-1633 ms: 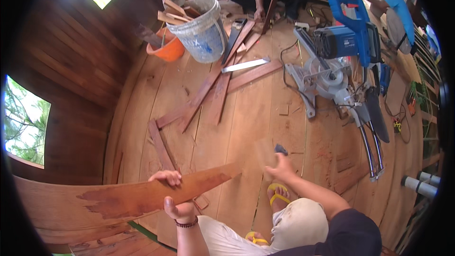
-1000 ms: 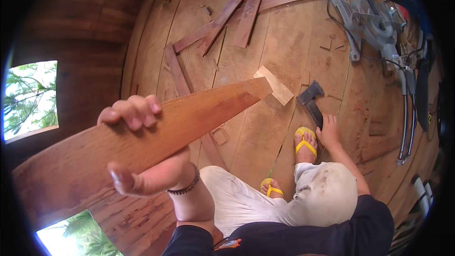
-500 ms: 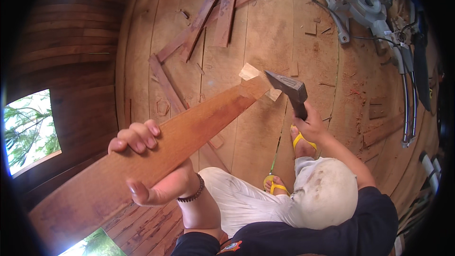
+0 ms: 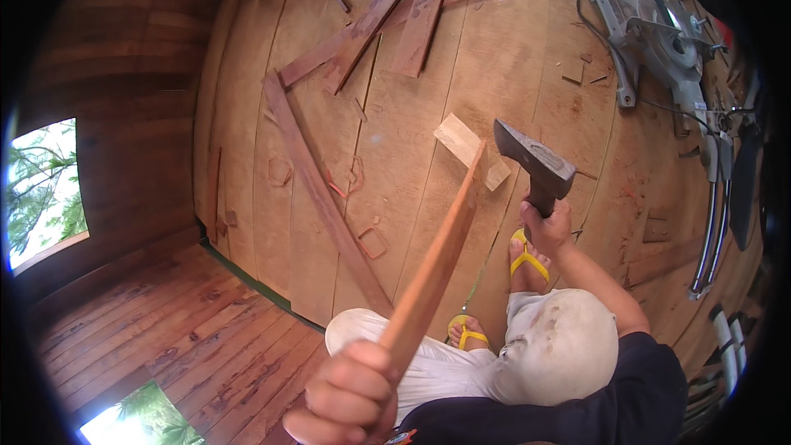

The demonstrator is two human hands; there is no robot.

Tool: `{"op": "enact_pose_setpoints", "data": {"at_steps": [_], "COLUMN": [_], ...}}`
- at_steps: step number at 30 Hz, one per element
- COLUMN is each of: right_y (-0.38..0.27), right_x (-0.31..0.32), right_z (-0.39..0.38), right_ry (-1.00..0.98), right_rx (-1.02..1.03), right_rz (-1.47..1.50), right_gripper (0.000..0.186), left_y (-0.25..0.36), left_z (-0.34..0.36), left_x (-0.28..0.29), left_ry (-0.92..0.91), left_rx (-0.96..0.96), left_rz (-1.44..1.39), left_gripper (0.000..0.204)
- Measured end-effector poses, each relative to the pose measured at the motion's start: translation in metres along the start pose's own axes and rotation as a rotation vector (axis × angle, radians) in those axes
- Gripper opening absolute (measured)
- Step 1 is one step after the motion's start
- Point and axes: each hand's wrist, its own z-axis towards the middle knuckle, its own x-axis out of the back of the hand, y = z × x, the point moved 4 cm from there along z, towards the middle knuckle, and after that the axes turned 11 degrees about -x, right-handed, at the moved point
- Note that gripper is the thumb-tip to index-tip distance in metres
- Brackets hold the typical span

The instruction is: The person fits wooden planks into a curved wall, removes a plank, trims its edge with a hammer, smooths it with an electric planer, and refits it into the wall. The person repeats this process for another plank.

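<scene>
My left hand [image 4: 346, 395] is wrapped round the near end of a long reddish-brown wooden board [image 4: 432, 280], which shows its narrow edge. The board's far tip meets a pale wood block [image 4: 460, 137] lying on the floor; whether it rests on the block or stands just above it is unclear. In my right hand [image 4: 549, 225] is a hatchet [image 4: 534, 158] with a dark metal head, gripped by its handle close below the head. The blade hangs to the right of the board's tip, apart from it.
Wooden strips [image 4: 313, 181] lie on the plank floor ahead and left. A miter saw [image 4: 671, 53] with a cable stands at the far right. Small offcuts [image 4: 574, 72] and sawdust are scattered about. My feet in yellow flip-flops [image 4: 527, 262] are close to the block.
The board has turned from its broad face onto its narrow edge, and my left hand has shifted right and nearer me, its fingers now closed round it. The right hand keeps the hatchet beside the tip.
</scene>
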Motion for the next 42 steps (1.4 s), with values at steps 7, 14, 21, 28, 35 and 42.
{"op": "enact_pose_setpoints", "data": {"at_steps": [7,14,21,28,35,42], "right_y": [0.011,0.015,0.017,0.016,0.017,0.015], "right_x": [0.008,0.003,0.016,0.022,0.026,0.034], "right_z": [0.004,0.003,0.005,0.008,-0.003,-0.015], "right_ry": [-0.050,-0.075,0.042,0.093,0.117,0.162], "right_rx": [0.032,-0.112,-0.108,-0.194,-0.249,-0.255], "right_rz": [-0.170,-0.013,0.057,-0.018,-0.034,-0.101], "right_gripper": [0.015,0.012,0.009,0.006,0.008,0.012], "left_y": [0.021,0.000,0.004,-0.044,-0.128,-0.147], "left_z": [-0.008,-0.003,-0.002,0.034,0.100,0.114], "left_x": [-0.021,-0.021,-0.017,0.043,0.081,0.071], "left_ry": [0.061,-0.039,-0.046,0.348,0.554,0.532], "left_rx": [0.178,0.005,0.029,0.177,0.229,0.274], "left_rz": [0.000,-0.241,-0.186,0.163,0.430,0.414], "left_gripper": [0.017,0.014,0.010,0.034,0.023,0.015]}}
